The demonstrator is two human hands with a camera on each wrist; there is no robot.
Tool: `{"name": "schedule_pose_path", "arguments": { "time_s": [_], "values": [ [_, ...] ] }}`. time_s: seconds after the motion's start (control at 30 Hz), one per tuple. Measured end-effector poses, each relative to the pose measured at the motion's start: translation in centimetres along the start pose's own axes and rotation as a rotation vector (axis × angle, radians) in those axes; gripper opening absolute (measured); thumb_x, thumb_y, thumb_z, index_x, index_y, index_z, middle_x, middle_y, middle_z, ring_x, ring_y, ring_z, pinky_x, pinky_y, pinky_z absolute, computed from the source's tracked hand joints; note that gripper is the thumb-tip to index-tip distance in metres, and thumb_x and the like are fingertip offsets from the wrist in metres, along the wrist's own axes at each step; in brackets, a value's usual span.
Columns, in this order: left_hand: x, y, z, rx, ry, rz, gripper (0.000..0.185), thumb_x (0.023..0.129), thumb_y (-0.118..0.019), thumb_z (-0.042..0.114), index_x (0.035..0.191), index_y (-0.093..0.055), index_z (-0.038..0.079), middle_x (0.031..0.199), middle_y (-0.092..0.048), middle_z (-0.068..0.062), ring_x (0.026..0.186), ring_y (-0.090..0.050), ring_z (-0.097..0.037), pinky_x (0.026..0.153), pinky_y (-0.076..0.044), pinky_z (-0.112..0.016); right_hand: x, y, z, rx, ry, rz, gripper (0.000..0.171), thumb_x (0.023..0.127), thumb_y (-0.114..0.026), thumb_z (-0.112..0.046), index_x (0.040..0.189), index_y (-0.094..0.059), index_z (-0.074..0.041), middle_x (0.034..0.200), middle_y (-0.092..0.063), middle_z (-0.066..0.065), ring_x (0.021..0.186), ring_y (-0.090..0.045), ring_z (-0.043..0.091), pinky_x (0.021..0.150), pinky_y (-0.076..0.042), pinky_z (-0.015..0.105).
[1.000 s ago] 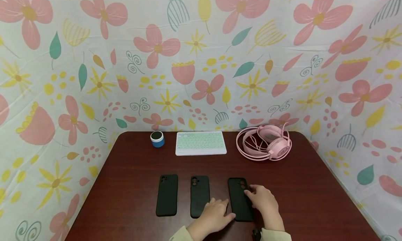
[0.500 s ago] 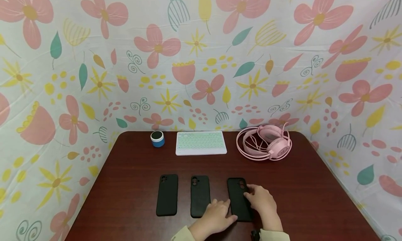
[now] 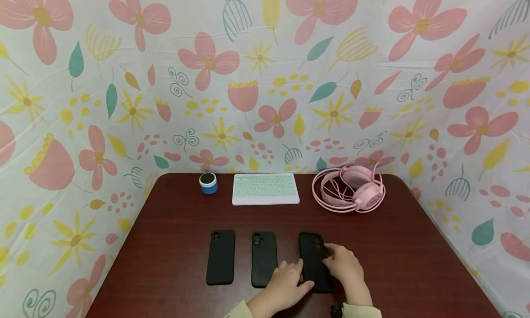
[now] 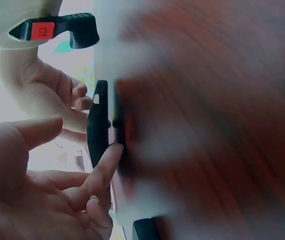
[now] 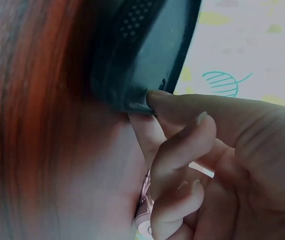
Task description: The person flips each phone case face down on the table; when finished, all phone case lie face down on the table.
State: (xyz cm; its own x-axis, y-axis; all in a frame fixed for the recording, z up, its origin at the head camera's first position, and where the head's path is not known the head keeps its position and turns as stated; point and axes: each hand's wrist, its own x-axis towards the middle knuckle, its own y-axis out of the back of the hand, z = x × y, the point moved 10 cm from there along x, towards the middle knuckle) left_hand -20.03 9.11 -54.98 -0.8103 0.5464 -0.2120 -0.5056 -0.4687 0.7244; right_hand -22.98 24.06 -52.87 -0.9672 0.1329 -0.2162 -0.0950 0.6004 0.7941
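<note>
Three black phone cases lie in a row on the dark red table (image 3: 174,244). The left case (image 3: 221,257) and the middle case (image 3: 263,258) lie flat and untouched. The right case (image 3: 312,258) is tipped up on its long edge between both hands. My left hand (image 3: 296,274) has straight fingers (image 4: 107,160) against the case's (image 4: 98,125) left side. My right hand (image 3: 331,258) grips the case's right edge, one fingertip (image 5: 155,97) pressing the rim of the case (image 5: 142,55) and the other fingers curled beneath.
At the table's back stand a small blue speaker (image 3: 208,183), a white keyboard with green keys (image 3: 265,188) and pink headphones (image 3: 352,193). Flowered cloth walls close in the table on three sides.
The right case has risen from flat on the table to tilted on its edge. Both hands have shifted slightly left with it. The other two cases have not moved.
</note>
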Motion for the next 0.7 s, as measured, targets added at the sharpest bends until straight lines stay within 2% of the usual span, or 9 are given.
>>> {"name": "schedule_pose_path", "arguments": {
  "time_s": [0.07, 0.33, 0.57, 0.7],
  "values": [
    [-0.2, 0.2, 0.3, -0.031, -0.01, 0.016, 0.064, 0.095, -0.056, 0.047, 0.144, -0.045, 0.007, 0.099, -0.06, 0.008, 0.08, -0.04, -0.009, 0.073, -0.038, -0.032, 0.0, 0.0, -0.1, -0.001, -0.002, 0.001, 0.046, 0.084, -0.068, -0.005, 0.129, -0.06, -0.003, 0.068, -0.057, -0.001, 0.052, -0.056, 0.015, 0.048, -0.041, 0.034],
    [-0.6, 1.5, 1.1, -0.069, -0.054, 0.137, 0.06, 0.096, -0.06, 0.034, 0.146, -0.042, 0.007, 0.081, -0.05, 0.013, 0.077, -0.039, -0.006, 0.065, -0.034, -0.028, 0.3, -0.5, -0.4, 0.018, -0.002, -0.012, 0.046, 0.085, -0.065, -0.006, 0.131, -0.059, -0.002, 0.07, -0.058, 0.0, 0.052, -0.057, 0.014, 0.049, -0.043, 0.033],
    [-1.2, 2.4, 2.0, -0.069, -0.102, 0.209, 0.059, 0.095, -0.062, 0.028, 0.146, -0.042, 0.005, 0.076, -0.044, 0.014, 0.07, -0.035, -0.006, 0.06, -0.03, -0.025, 0.3, -0.8, -0.8, 0.062, -0.004, -0.024, 0.045, 0.087, -0.064, -0.005, 0.132, -0.058, -0.002, 0.072, -0.058, 0.002, 0.053, -0.057, 0.015, 0.049, -0.045, 0.033],
    [-1.4, 2.7, 2.2, -0.091, -0.11, 0.227, 0.062, 0.094, -0.063, 0.024, 0.146, -0.039, 0.003, 0.074, -0.041, 0.013, 0.067, -0.033, -0.006, 0.059, -0.028, -0.024, 0.2, -0.9, -1.2, 0.073, 0.011, -0.019, 0.044, 0.088, -0.064, -0.005, 0.131, -0.058, -0.003, 0.072, -0.058, 0.002, 0.053, -0.057, 0.015, 0.049, -0.045, 0.033]
  ]
}}
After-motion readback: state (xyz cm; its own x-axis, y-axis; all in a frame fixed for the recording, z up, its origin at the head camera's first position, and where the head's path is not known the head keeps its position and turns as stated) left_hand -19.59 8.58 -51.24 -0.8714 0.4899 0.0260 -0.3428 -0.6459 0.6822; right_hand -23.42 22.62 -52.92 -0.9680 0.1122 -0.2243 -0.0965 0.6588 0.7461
